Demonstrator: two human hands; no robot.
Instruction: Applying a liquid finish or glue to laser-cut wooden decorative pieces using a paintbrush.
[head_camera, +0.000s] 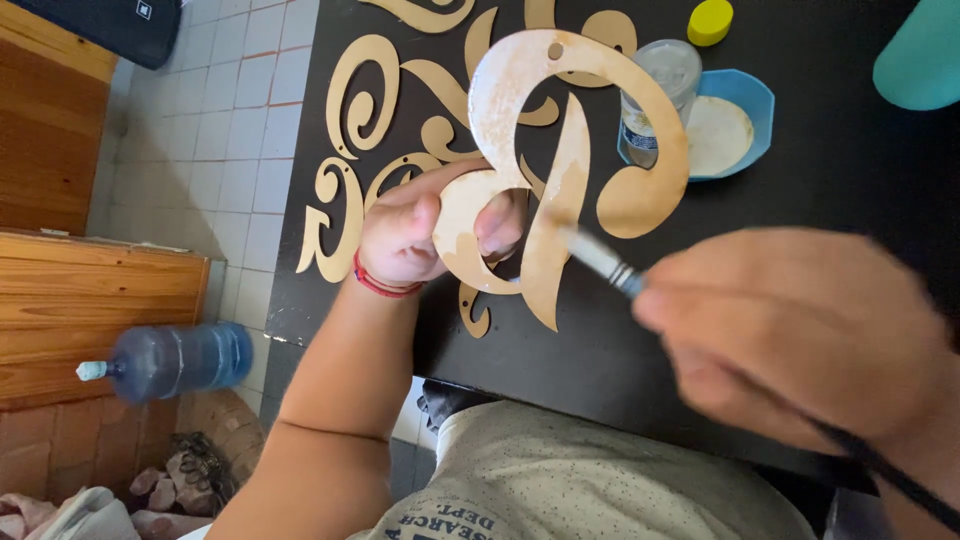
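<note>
My left hand (415, 235) grips a flat wooden cut-out (560, 150) with curly, looped shapes, holding it up over the black table (820, 160). Part of the cut-out is coated in whitish paint. My right hand (790, 330), blurred, holds a thin paintbrush (600, 258) whose tip touches the lower middle of the cut-out. A red band circles my left wrist.
More curly wooden cut-outs (365, 95) lie on the table behind. A small clear jar (660, 95) stands in a blue dish (740, 120) with white paint, a yellow lid (710, 22) beyond. A teal container (920, 55) is far right. A blue water bottle (170, 360) lies on the floor left.
</note>
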